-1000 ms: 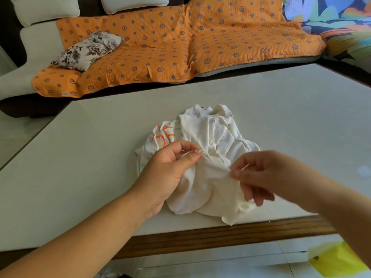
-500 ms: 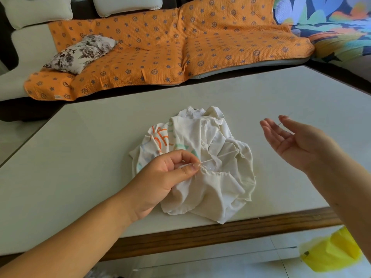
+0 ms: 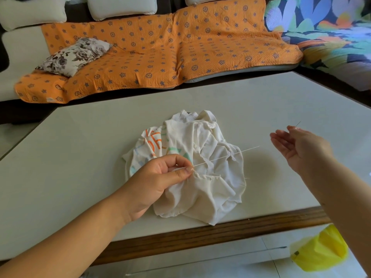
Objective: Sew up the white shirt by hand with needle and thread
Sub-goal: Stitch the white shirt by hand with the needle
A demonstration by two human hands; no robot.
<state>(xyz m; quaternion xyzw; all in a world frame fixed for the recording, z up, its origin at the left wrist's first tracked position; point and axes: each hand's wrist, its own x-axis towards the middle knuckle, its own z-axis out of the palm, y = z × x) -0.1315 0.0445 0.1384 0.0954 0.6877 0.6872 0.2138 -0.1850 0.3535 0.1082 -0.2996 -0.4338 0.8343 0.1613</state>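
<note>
A crumpled white shirt (image 3: 202,157) with orange and green print lies on the pale table (image 3: 80,153) near its front edge. My left hand (image 3: 160,179) pinches a fold of the shirt between thumb and forefinger where the stitching gathers. A taut white thread (image 3: 226,156) runs from that pinch up and to the right. My right hand (image 3: 299,147) is raised out to the right of the shirt, palm toward me, and pinches a thin needle (image 3: 298,124) at its upper fingertips while the other fingers are spread.
The table's wooden front edge (image 3: 200,237) is just below the shirt. A yellow bag (image 3: 321,253) lies on the floor at lower right. A sofa with an orange cover (image 3: 160,51) and a floral cushion (image 3: 74,56) stands behind the table.
My right hand went from the shirt out to the right and upward, drawing the needle and thread taut. My left hand kept its pinch on the fabric.
</note>
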